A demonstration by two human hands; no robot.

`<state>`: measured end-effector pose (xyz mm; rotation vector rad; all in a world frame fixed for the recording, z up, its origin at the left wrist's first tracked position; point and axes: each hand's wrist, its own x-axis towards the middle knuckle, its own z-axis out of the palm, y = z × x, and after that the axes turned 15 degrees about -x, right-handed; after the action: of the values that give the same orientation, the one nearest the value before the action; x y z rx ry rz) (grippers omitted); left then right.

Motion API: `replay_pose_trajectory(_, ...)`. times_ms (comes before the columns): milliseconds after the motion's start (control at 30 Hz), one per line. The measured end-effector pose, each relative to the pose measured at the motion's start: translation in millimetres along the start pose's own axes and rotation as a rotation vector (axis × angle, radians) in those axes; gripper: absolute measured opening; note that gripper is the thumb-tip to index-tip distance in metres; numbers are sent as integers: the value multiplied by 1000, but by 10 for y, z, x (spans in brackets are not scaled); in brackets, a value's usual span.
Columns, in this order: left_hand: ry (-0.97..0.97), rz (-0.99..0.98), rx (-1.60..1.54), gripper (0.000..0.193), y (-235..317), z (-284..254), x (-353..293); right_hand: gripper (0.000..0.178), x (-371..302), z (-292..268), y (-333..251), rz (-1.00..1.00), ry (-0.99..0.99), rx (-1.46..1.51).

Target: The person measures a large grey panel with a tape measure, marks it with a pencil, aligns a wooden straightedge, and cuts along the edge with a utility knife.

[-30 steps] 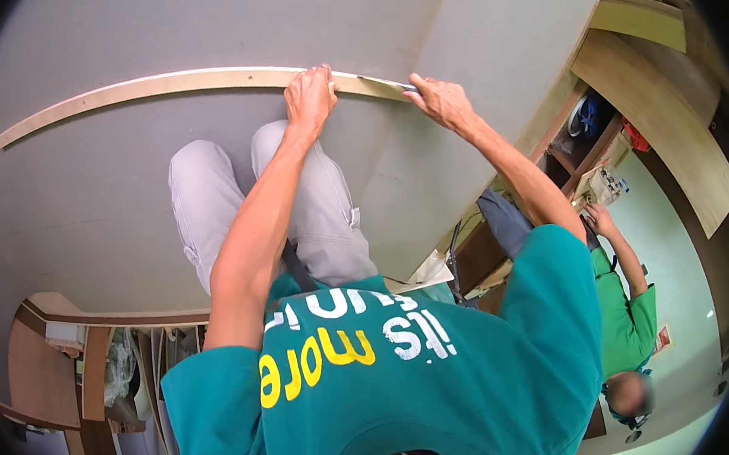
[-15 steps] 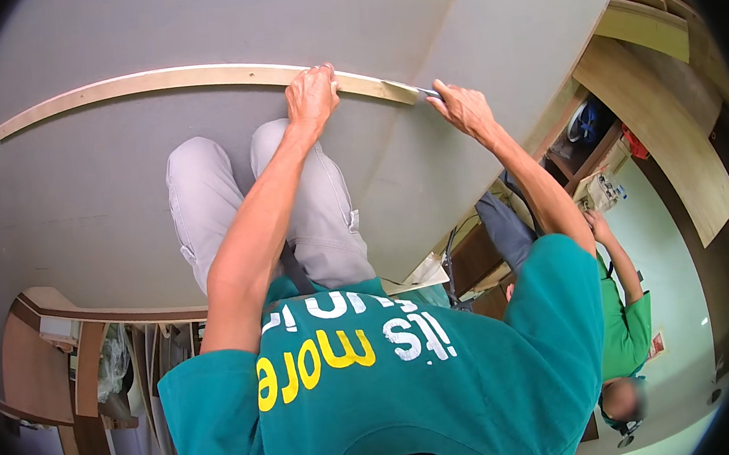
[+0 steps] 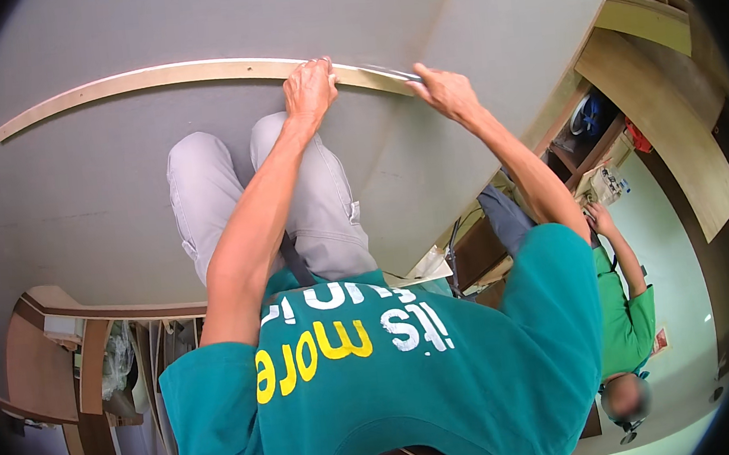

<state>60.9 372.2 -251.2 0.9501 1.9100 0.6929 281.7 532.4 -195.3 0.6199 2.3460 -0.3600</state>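
Since half a second ago, the right hand (image 3: 446,92) and its thin metal tool (image 3: 394,72) have moved toward the left, while the left hand (image 3: 309,92) has kept almost the same place. Largest is the wide grey surface (image 3: 119,197), which extends under and around the work. Upon it are the two legs in pale grey trousers (image 3: 205,189), bent, and nearer is the teal shirt (image 3: 439,386) of the same person. At the right side, a long plywood board (image 3: 660,132) appears curved, and below it is another person in a green shirt (image 3: 628,317). Beyond the knees, the narrow wooden strip (image 3: 178,75) lies crosswise on the grey surface. Of the two hands, the left one grips this strip nearer its right end, with fingers curled over it. The right one is closed around the tool's rear part; the blurred blade reaches along the strip's far edge, and I cannot tell whether it touches.
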Motion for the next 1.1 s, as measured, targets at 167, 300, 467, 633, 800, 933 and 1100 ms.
replay_pose_trajectory(167,3,23,-15,14,11,-47,-18,32,-55,297,45,21,27,55)
replay_pose_trajectory(300,-6,-28,3,14,11,-46,36,32,-466,270,512,114,-170,-9)
replay_pose_trajectory(467,-16,-23,11,15,-10,-18,-10,32,-39,-94,8,39,-38,92)
replay_pose_trajectory(633,-4,45,-10,16,-15,-15,45,31,495,-37,-330,-67,10,99)
replay_pose_trajectory(800,-21,-16,27,15,20,-45,57,33,-102,297,235,36,-116,62)
replay_pose_trajectory(933,-19,-38,13,16,11,-52,25,33,-353,236,518,60,-184,7)
replay_pose_trajectory(1100,-37,-45,35,15,42,-18,7,32,65,26,99,-33,-79,22)
